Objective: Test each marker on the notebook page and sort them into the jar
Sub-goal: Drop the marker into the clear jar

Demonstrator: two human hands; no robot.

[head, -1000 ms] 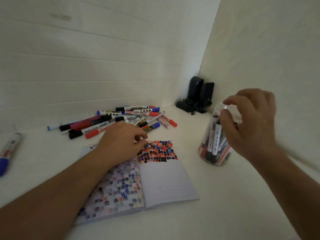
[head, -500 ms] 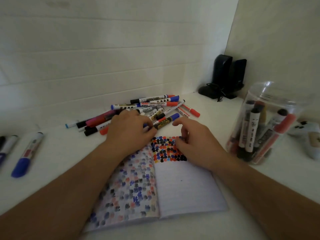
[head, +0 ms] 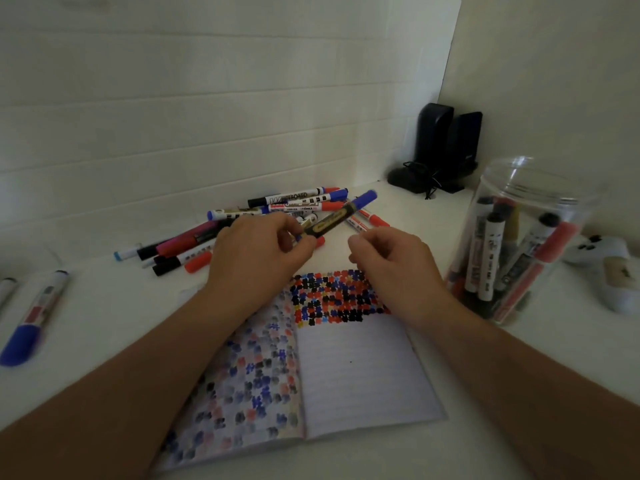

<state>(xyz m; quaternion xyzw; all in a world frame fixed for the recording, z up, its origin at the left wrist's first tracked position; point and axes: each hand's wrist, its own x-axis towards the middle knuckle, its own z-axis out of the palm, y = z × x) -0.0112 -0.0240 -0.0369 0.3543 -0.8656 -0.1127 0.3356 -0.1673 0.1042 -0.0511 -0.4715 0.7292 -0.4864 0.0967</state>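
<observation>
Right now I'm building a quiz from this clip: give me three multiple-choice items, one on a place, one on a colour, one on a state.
1. Where does the clear plastic jar stand?
A left of the notebook
B right of the open lined notebook
C on the notebook

2. Cap colour of the black-and-gold marker being held?
A blue
B red
C green

3. What is the left hand doing?
A lying flat
B pinching the marker
C reaching into the jar

B: the jar is beyond the right hand.
A: the raised end is blue.
B: fingers curl round the barrel.
</observation>
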